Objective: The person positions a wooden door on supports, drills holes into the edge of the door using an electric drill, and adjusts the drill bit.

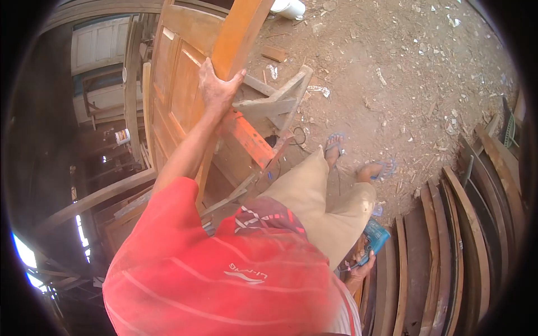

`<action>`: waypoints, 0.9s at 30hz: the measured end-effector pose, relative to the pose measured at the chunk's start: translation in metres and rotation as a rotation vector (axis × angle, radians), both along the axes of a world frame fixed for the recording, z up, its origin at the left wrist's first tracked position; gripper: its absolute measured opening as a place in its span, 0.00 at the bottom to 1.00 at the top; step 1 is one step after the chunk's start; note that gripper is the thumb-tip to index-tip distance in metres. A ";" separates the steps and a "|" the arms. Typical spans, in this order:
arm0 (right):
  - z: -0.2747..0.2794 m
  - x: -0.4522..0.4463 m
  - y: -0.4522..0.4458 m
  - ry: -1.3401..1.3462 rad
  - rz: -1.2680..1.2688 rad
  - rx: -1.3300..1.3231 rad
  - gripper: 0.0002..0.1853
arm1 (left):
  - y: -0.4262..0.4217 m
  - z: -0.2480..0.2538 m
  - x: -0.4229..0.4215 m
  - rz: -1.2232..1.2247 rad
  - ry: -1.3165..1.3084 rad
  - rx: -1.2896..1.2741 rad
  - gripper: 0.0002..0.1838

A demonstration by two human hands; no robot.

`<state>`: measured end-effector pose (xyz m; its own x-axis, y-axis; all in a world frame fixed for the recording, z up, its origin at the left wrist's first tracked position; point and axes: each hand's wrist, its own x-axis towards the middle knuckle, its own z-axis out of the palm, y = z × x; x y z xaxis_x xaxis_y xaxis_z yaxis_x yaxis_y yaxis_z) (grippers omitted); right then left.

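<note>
My left hand (218,87) grips the edge of an orange-brown wooden board (238,36), thumb on one side and fingers on the other. The board stands beside a panelled wooden door (182,73). Down at the lower right, my right hand (360,271) is wrapped round a teal object (374,241) that looks like a power tool; its far end is partly hidden by my leg. An orange beam (252,140) lies below my left hand, near a wooden trestle (277,101).
Long planks (431,246) stand in a row at the right. White panelled doors (101,45) lean at the upper left, with a small can (122,136) below. A white bucket (288,8) is at the top. Wood chips litter the dirt floor (392,101).
</note>
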<state>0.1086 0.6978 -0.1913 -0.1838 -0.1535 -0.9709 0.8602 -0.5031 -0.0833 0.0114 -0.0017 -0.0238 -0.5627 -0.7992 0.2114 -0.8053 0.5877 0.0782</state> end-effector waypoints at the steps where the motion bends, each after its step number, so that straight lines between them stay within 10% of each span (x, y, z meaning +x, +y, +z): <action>1: -0.011 0.012 0.016 -0.004 -0.022 -0.102 0.30 | 0.004 0.008 -0.001 0.008 0.018 0.007 0.58; 10: 0.078 -0.045 0.028 -0.090 0.353 0.177 0.30 | -0.002 -0.002 0.006 -0.065 0.036 -0.114 0.59; 17: 0.104 -0.036 0.015 0.536 -0.624 -0.181 0.42 | -0.006 -0.001 0.008 -0.076 0.108 0.008 0.55; 21: 0.153 -0.098 -0.037 0.789 -0.485 -0.356 0.41 | 0.023 0.013 0.004 -0.109 0.089 0.065 0.49; 27: 0.217 -0.183 -0.122 0.910 -0.055 -0.307 0.34 | 0.211 0.065 -0.051 -0.358 0.147 1.222 0.48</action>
